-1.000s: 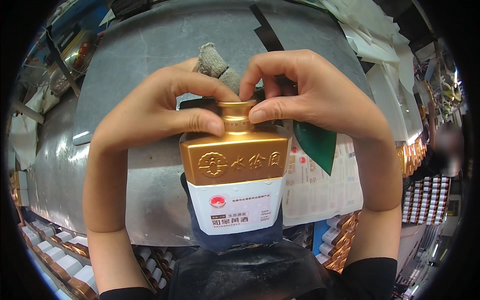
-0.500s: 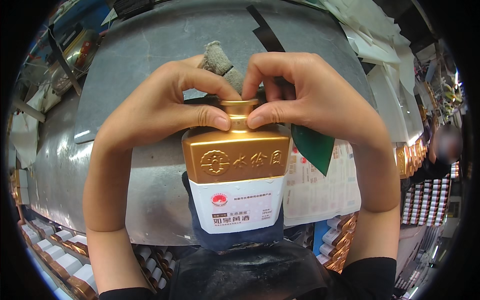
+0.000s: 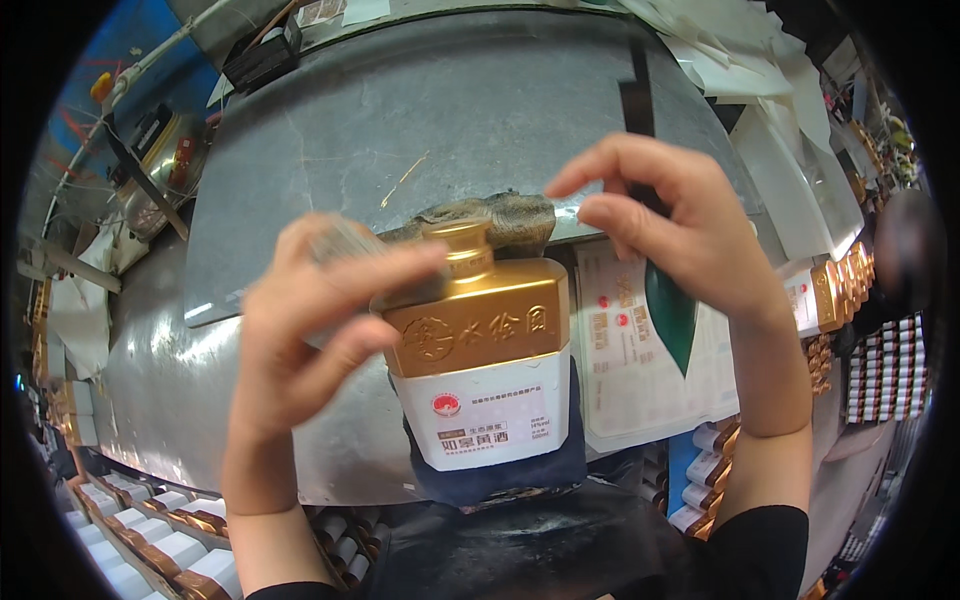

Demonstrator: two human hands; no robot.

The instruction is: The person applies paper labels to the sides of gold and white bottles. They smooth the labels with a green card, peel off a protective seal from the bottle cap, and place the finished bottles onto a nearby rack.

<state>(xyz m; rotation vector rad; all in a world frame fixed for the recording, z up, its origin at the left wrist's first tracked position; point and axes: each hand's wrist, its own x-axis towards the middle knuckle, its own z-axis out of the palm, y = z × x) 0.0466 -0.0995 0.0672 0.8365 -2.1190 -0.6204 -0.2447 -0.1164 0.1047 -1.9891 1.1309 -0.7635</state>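
A flat-shouldered bottle (image 3: pixel 480 370), gold above and white below, stands or leans upright on a dark blue pad (image 3: pixel 425 470) in front of me. At its left shoulder is my left hand (image 3: pixel 310 330), smeared by motion, with a grey cloth (image 3: pixel 345 240) held against its fingers. Right of the gold neck, apart from the bottle, hovers my right hand (image 3: pixel 660 205). Its thumb and forefinger are spread, while the other fingers curl around a long tool with a black strip-like end (image 3: pixel 638 100) and a green pointed end (image 3: pixel 670 315).
A rolled grey-brown pad (image 3: pixel 510 220) lies behind the neck on the metal table (image 3: pixel 320 130). Printed label sheets (image 3: pixel 655 390) lie to the right. Rows of similar bottles (image 3: pixel 190 555) stand below left and right. White sheets (image 3: pixel 795 180) hang at the right edge.
Both hands have come off the bottle's neck and moved apart, the left down-left with the cloth, the right up-right with the tool. The bottle stays on the pad.
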